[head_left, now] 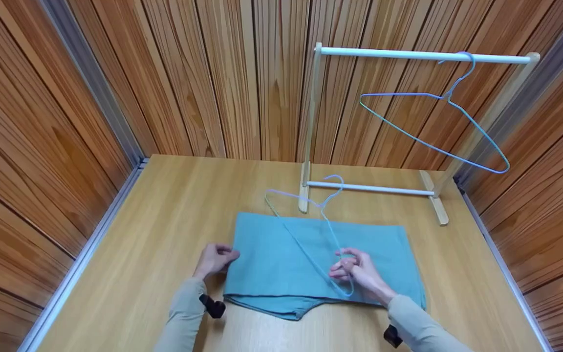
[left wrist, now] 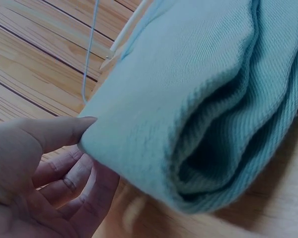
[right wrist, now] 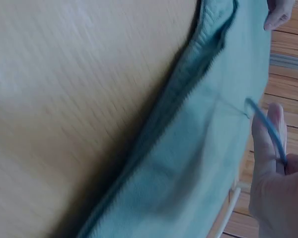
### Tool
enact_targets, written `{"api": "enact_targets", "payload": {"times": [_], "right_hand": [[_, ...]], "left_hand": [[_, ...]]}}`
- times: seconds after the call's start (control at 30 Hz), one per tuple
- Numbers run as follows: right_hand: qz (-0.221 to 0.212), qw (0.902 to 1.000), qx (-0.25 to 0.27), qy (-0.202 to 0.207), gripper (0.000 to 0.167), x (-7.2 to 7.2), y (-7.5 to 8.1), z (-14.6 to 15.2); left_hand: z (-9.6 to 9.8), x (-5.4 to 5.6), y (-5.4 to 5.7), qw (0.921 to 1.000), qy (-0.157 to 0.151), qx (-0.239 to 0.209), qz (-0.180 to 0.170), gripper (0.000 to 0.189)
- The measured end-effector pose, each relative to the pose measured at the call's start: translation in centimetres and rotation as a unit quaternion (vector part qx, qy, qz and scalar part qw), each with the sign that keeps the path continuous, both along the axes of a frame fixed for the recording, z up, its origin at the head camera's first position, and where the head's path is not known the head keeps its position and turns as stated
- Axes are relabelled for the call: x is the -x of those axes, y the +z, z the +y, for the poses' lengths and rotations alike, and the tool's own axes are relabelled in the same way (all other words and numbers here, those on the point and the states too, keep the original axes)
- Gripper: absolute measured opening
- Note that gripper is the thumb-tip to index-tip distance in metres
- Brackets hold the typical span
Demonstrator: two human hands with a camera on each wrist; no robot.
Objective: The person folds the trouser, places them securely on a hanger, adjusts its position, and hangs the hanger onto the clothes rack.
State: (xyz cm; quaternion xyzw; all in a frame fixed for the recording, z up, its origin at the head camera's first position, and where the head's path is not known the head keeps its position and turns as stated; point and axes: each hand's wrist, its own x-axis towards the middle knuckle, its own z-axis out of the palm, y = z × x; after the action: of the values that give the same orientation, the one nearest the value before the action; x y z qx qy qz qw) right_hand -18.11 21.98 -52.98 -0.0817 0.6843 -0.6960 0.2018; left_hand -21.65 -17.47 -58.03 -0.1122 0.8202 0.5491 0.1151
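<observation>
Folded teal trousers (head_left: 262, 264) lie flat on the table. My left hand (head_left: 215, 259) pinches their left folded edge; in the left wrist view the thumb (left wrist: 59, 133) lies on top and the fingers curl below the cloth (left wrist: 134, 114). My right hand (head_left: 359, 271) holds a thin blue wire hanger (head_left: 322, 205) by its right end, tilted over the trousers with the hook toward the back. In the right wrist view the hanger wire (right wrist: 270, 129) passes between thumb and fingers.
A wooden garment rack (head_left: 310, 122) with white bars stands at the back right. A second wire hanger (head_left: 428, 144) hangs from its top rail (head_left: 399, 53). Wood-panelled walls (head_left: 232, 83) enclose the table (head_left: 164, 210) at the back and both sides.
</observation>
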Motion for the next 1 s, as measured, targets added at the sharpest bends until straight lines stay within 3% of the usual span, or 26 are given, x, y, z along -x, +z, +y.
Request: {"api": "enact_targets", "payload": {"times": [0.13, 0.27, 0.47, 0.63, 0.83, 1.0], "right_hand": [[-0.021, 0.9994, -0.028, 0.000, 0.043, 0.9, -2.5, -0.4], [-0.048, 0.9979, -0.042, -0.006, 0.041, 1.2, -2.7, -0.7], [-0.027, 0.9976, -0.061, -0.017, 0.015, 1.7, -2.9, -1.6], [0.001, 0.9965, -0.083, 0.005, 0.023, 1.9, -3.4, -1.9], [0.038, 0.9935, -0.105, 0.020, 0.044, 2.3, -3.8, -2.1], [0.003, 0.9966, -0.082, 0.004, 0.033, 2.7, -4.0, -2.5]], "left_hand": [[0.2, 0.1, 0.3, 0.9996, 0.004, 0.016, -0.023, 0.034], [0.2, 0.0, 0.3, 0.9995, 0.005, 0.012, -0.030, 0.034], [0.1, 0.0, 0.2, 0.9995, 0.007, 0.009, -0.029, 0.033], [0.2, 0.0, 0.1, 0.9994, 0.006, 0.005, -0.035, 0.034], [0.2, 0.1, 0.2, 0.9997, 0.005, 0.001, -0.025, 0.035], [0.2, 0.2, 0.2, 0.9995, 0.004, -0.014, -0.028, 0.039]]}}
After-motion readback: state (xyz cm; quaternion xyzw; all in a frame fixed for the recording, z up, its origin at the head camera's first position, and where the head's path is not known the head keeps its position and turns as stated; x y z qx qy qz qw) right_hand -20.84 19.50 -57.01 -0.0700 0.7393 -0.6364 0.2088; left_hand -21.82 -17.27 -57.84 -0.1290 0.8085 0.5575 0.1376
